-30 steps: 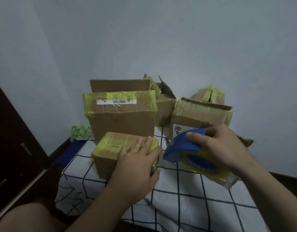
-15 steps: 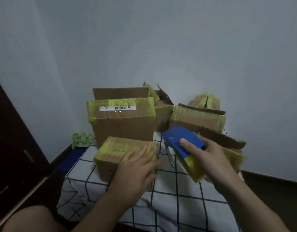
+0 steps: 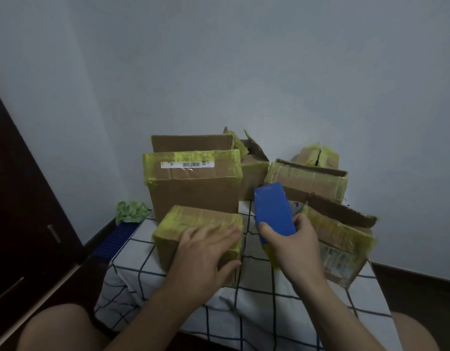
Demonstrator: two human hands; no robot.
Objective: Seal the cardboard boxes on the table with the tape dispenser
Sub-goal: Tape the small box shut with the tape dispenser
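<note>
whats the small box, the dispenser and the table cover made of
The small box looks like matte brown cardboard, wrapped in glossy yellowish tape, probably plastic: it wrinkles and shines. The dispenser has a smooth blue shell, probably hard plastic. The cover seems to be white fabric with a dark grid: it drapes and creases at the edge.

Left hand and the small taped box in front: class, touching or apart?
Touching. The head view shows the left hand flat on the small taped box, fingers across its top, thumb against its near side.
</note>
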